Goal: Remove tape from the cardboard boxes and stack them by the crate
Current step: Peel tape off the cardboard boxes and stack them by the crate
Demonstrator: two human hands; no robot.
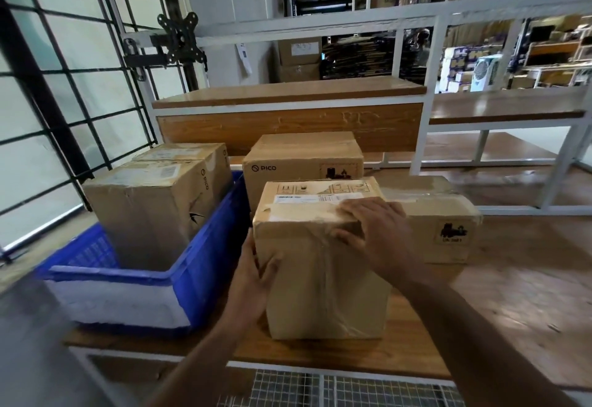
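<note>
A taped cardboard box point(323, 281) stands upright near the front edge of the wooden table point(512, 294). Clear tape runs along its top seam and down its front face. My left hand point(256, 272) grips the box's left front edge, thumb on the front face. My right hand point(374, 233) rests on the top front right corner, its fingers curled over the edge on the tape. To the left, a blue crate point(205, 265) holds two cardboard boxes point(153, 211). Another PICO box point(304, 163) stands behind, and a low taped box point(445, 227) lies to the right.
A raised wooden shelf point(288, 92) on a white frame runs across the back of the table. A black grid partition point(64, 86) closes the left side. Wire mesh point(336, 390) lies below the table's front edge. Warehouse racks fill the background.
</note>
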